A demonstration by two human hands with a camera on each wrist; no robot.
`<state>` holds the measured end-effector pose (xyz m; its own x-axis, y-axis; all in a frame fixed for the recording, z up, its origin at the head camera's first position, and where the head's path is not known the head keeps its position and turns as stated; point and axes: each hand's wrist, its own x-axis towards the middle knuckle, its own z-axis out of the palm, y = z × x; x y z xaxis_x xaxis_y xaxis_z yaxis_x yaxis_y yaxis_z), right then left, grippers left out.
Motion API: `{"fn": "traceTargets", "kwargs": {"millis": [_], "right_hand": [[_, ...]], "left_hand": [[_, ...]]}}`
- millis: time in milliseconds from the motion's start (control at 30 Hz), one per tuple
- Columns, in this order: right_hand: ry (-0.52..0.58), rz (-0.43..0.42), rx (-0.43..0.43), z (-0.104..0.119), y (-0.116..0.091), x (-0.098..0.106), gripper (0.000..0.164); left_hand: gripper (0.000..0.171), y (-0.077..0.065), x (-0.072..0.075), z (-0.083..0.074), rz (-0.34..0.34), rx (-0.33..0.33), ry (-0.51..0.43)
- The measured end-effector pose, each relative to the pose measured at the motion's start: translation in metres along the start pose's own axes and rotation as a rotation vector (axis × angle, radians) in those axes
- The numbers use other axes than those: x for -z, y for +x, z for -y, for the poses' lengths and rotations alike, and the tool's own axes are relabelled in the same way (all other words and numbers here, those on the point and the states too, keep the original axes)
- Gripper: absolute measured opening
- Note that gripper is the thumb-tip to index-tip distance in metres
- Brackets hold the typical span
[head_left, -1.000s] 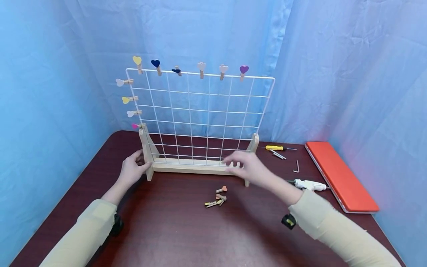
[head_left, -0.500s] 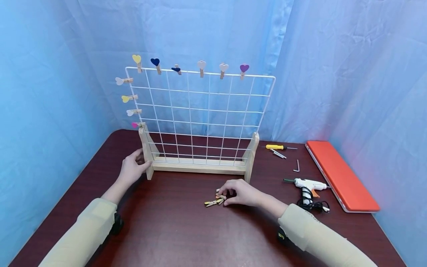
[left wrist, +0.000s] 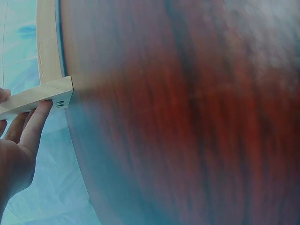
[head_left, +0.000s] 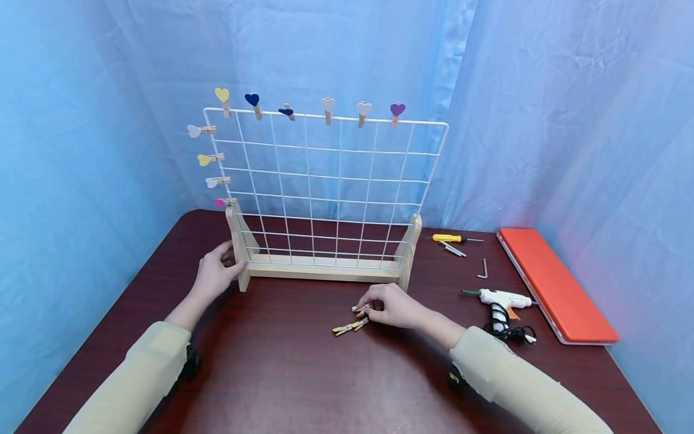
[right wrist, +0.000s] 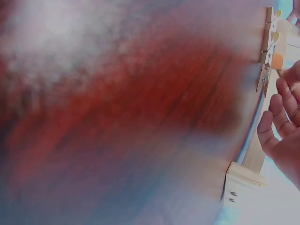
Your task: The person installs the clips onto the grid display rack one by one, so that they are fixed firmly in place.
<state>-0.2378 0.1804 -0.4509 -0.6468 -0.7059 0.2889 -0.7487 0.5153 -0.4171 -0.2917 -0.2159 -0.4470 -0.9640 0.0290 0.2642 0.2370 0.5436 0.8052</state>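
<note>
Screwdriver [head_left: 449, 239], glue gun [head_left: 503, 298], red case [head_left: 555, 286].

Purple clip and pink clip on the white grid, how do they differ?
The purple clip stands upright on the top edge of the grid; the pink clip points sideways from its left edge. The purple clip's heart looks larger than the pink clip's. Both are clipped to the grid.

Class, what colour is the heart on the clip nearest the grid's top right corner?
The heart is purple, seen best in the head view.
</note>
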Motion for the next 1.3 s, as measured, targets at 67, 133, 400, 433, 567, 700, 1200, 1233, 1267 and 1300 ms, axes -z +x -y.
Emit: {"fn": "traceTargets", "kwargs": {"millis": [67,133,400,433,567,700,1200,1233,1267,1300], "right_hand": [[0.027,-0.009,0.004,0.000,-0.001,0.001,0.014],[0.054,-0.016,-0.011,-0.001,-0.001,0.002,0.010],[0.272,-0.013,-0.172,0.003,-0.004,0.015,0.008],[0.320,-0.012,-0.195,0.004,-0.005,0.017,0.008],[0.436,-0.023,-0.261,0.013,-0.006,0.030,0.007],[0.345,-0.058,-0.263,0.023,-0.005,0.051,0.007],[-0.027,-0.406,-0.168,0.086,0.018,0.194,0.010],[-0.059,-0.431,-0.143,0.085,0.020,0.202,0.008],[-0.095,-0.455,-0.120,0.085,0.022,0.211,0.008],[-0.121,-0.476,-0.105,0.087,0.025,0.220,0.008]], "left_hand": [[0.050,0.000,0.000,0.000,0.000,0.000,0.001],[0.050,0.000,0.000,0.000,-0.001,0.000,0.005],[0.049,0.001,0.000,0.000,-0.007,-0.004,0.009],[0.049,0.001,0.000,0.000,-0.008,-0.005,0.010],[0.049,0.000,-0.001,0.000,-0.010,-0.010,0.017],[0.048,-0.001,-0.001,-0.001,-0.018,-0.021,0.031],[0.049,-0.001,-0.001,0.000,-0.011,-0.017,0.026],[0.049,-0.001,-0.001,0.000,-0.012,-0.017,0.026],[0.049,-0.001,0.000,0.000,-0.013,-0.017,0.026],[0.049,-0.001,0.000,0.000,-0.014,-0.018,0.028]]}}
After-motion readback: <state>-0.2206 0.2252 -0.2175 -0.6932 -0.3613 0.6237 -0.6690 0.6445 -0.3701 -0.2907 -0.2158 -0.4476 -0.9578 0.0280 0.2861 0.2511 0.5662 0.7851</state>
